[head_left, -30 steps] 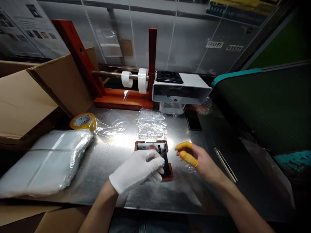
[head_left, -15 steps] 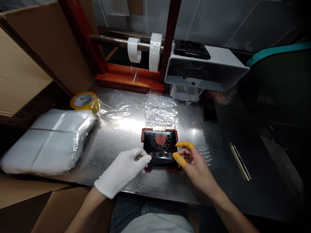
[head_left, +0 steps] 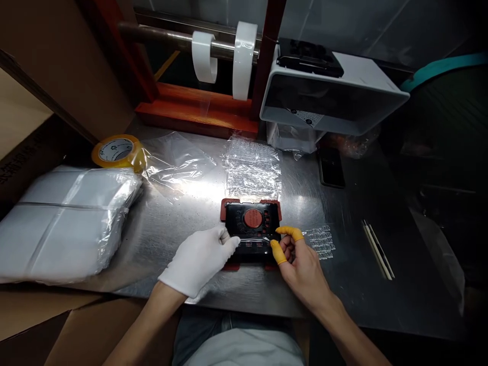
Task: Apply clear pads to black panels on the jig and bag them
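Note:
A black plastic panel (head_left: 233, 223) with small cut-outs lies flat in a dark red holder (head_left: 224, 204); a round red area shows in its middle. Just above the panel's lower half, a thin clear strip (head_left: 254, 239) stretches from hand to hand. My left hand (head_left: 208, 256), in a white glove, pinches the strip's left end. At the other end is my right hand (head_left: 299, 259), with yellow finger cots on thumb and index finger, closed on the strip. Right of that hand lies a sheet of small clear pieces (head_left: 322, 241).
Behind the holder lies crinkled clear film (head_left: 251, 170). Stacked plastic bags (head_left: 72, 218) and a yellow tape roll (head_left: 116, 151) are at left. White tape rolls (head_left: 244, 61) hang on a bar. At right are a grey bin (head_left: 335, 122), phone (head_left: 331, 168) and tweezers (head_left: 377, 249).
My view has shifted slightly. The strip between my hands now shows as a narrow bright line, a little higher over the panel. Both hands stay close to the panel's sides.

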`<action>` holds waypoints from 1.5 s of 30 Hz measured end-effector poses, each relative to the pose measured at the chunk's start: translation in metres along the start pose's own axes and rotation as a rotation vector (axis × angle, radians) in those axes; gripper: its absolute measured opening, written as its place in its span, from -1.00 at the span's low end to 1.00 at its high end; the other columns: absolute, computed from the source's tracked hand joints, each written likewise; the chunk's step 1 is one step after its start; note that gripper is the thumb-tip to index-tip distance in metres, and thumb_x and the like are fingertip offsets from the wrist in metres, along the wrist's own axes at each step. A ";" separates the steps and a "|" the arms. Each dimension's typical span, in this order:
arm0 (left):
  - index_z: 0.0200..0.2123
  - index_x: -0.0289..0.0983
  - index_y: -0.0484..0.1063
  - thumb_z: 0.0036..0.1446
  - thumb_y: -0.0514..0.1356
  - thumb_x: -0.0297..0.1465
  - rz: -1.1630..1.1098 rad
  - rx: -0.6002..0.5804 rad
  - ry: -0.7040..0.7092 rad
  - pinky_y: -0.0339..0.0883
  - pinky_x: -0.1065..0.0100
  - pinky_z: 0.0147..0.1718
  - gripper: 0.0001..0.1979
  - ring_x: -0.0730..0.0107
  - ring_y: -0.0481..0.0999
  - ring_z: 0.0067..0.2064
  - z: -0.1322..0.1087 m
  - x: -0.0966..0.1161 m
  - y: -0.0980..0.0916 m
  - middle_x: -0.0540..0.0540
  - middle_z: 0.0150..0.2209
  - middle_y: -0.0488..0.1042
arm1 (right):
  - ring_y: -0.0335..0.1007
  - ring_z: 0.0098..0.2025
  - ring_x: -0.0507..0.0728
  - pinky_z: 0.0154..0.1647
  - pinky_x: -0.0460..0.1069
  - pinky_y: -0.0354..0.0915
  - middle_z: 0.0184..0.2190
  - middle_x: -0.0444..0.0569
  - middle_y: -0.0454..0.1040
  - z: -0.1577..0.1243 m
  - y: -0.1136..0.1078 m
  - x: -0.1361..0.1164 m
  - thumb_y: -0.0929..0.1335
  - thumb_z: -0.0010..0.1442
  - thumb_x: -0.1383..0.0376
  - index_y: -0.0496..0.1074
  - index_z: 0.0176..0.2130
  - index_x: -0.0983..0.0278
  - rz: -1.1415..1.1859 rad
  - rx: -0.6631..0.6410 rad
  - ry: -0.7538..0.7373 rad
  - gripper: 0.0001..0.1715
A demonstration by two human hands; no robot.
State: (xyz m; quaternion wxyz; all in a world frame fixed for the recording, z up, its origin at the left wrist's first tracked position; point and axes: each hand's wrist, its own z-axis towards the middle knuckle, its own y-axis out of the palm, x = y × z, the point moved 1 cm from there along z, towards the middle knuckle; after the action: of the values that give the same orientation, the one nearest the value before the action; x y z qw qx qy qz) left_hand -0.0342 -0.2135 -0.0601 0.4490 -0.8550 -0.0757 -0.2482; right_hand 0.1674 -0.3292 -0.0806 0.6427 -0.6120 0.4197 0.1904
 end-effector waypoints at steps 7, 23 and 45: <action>-0.53 -0.19 0.26 0.17 0.12 0.08 -0.078 -0.039 -0.139 0.13 0.38 -0.42 -0.52 0.33 0.40 -0.43 -0.012 -0.023 -0.010 0.05 -0.54 0.44 | 0.28 -0.42 0.05 -0.37 -0.03 0.27 -0.43 -0.19 0.30 -0.004 -0.016 0.010 0.36 0.30 0.05 0.27 -0.02 0.21 0.171 0.056 0.149 -0.62; -0.35 -0.24 0.44 0.00 0.33 -0.04 -0.247 -0.119 -0.066 0.26 0.38 -0.40 -0.62 0.22 0.55 -0.32 0.008 -0.002 -0.006 -0.02 -0.39 0.58 | 0.45 -0.63 0.11 -0.66 -0.08 0.27 -0.65 -0.14 0.49 0.040 -0.025 0.007 0.38 0.25 0.13 0.15 -0.27 0.19 0.084 -0.522 0.463 -0.69; -0.13 -0.24 0.54 -0.07 0.34 0.10 -0.324 -0.007 0.005 0.37 0.31 -0.31 -0.40 0.07 0.61 -0.22 -0.001 0.007 0.001 -0.15 -0.22 0.63 | 0.52 -0.55 0.18 -0.65 -0.04 0.35 -0.57 -0.09 0.49 0.035 -0.028 -0.008 0.45 0.12 -0.08 0.19 -0.24 0.21 0.086 -0.442 0.438 -0.46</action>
State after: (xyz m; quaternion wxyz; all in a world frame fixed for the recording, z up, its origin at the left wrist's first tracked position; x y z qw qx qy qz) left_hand -0.0286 -0.2161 -0.0572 0.4002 -0.8326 -0.2106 -0.3198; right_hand 0.1946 -0.2984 -0.0605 0.3796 -0.7451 0.5222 0.1676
